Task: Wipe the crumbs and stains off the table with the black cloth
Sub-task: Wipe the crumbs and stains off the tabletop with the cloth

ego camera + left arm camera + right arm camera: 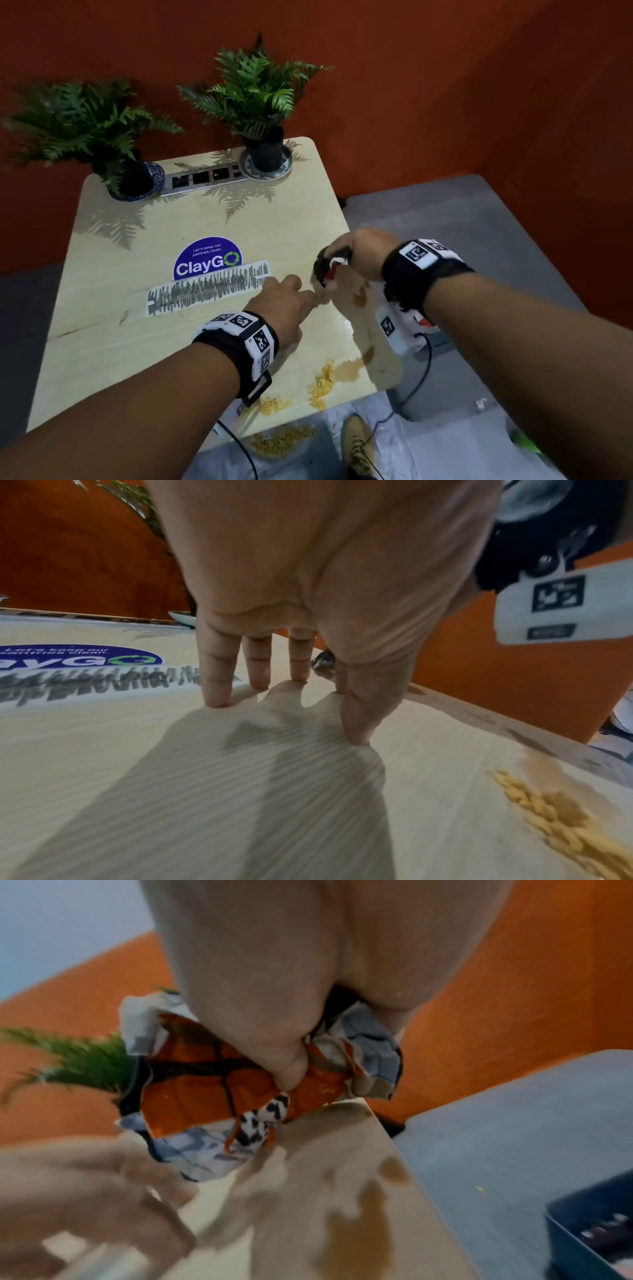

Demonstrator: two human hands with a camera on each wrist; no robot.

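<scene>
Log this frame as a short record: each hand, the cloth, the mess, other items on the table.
left hand: open, straight fingertips touching the table
right hand: grips the bunched cloth above the table's right edge
cloth: crumpled; black outside, orange and grey print showing in the wrist view
stains: brown wet patches along the right edge, unwiped
crumbs: yellow piles near the front edge; more on the floor
other: two potted ferns, socket strip, blue sticker, scribbled paper strip
</scene>
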